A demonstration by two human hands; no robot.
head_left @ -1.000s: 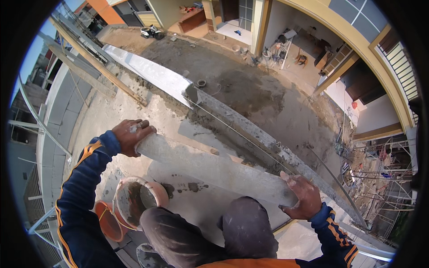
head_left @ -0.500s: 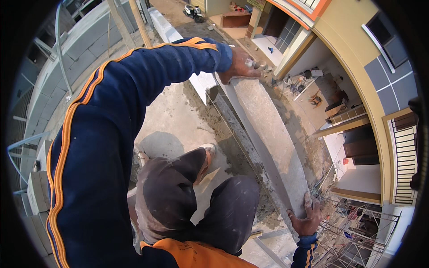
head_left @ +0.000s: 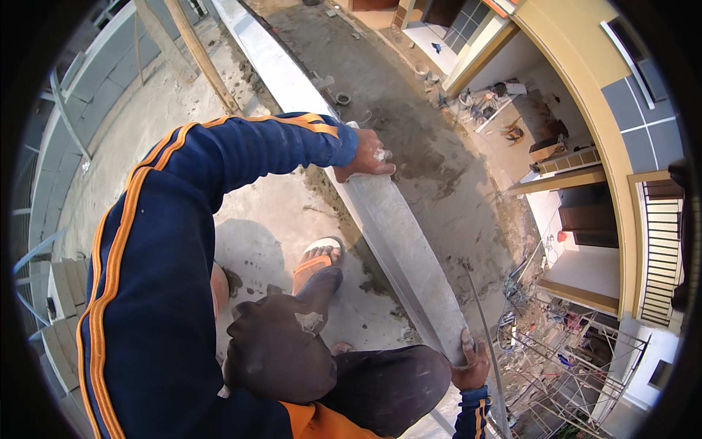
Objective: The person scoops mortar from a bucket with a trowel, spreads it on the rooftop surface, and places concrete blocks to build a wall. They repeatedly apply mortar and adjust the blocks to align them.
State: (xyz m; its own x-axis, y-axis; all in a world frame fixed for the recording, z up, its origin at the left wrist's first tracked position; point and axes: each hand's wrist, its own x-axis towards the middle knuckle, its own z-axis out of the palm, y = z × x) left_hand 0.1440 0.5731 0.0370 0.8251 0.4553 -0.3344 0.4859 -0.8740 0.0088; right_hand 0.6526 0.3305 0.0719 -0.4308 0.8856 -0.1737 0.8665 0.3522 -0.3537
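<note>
A long pale grey concrete block (head_left: 402, 241) spans the gap between my two hands, at the edge of the raised slab. My left hand (head_left: 367, 155), dusty with pale powder, is wrapped over its far end. At the near end, my right hand (head_left: 472, 364) grips the corner, fingers on top and thumb at the inner side. The block lies in line with a row of white blocks (head_left: 270, 62) running along the edge. Its underside is hidden, so I cannot tell whether it rests fully on what is below.
My sandalled foot (head_left: 318, 260) stands on the concrete slab (head_left: 252, 197), left of the block. Wooden props (head_left: 194, 55) rise at the far left. Beyond the edge, far below, lie wet grey ground (head_left: 439, 175), rubble and metal scaffolding (head_left: 592, 366). A yellow building (head_left: 567, 47) faces me.
Both hands have carried the block toward me and to the left, and it now lines up with the white row. My view has shifted, and my legs have changed position.
</note>
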